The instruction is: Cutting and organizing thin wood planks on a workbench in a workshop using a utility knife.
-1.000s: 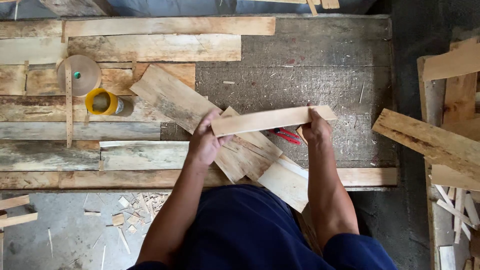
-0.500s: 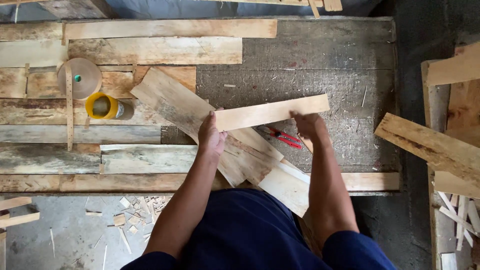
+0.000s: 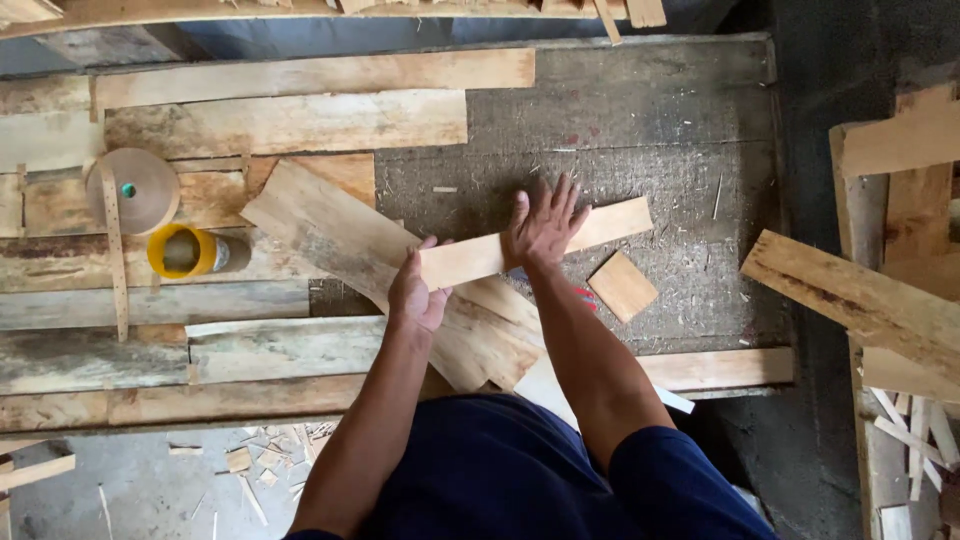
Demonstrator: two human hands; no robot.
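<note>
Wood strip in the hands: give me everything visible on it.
The wood strip is a thin, flat, pale slat of bare wood, long and narrow, with square-cut ends. It lies nearly level, its right end tilted slightly up in the picture, above the grey worktop and across a wider weathered plank. The left hand grips its left end from below. The right hand lies flat on its middle, fingers spread. Whether it rests on the worktop cannot be told.

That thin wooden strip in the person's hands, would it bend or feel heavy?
The wooden strip probably feels light: the left hand holds one end up alone. It looks fairly stiff, staying straight under the right hand lying flat on it. Being thin, it might snap if forced.
</note>
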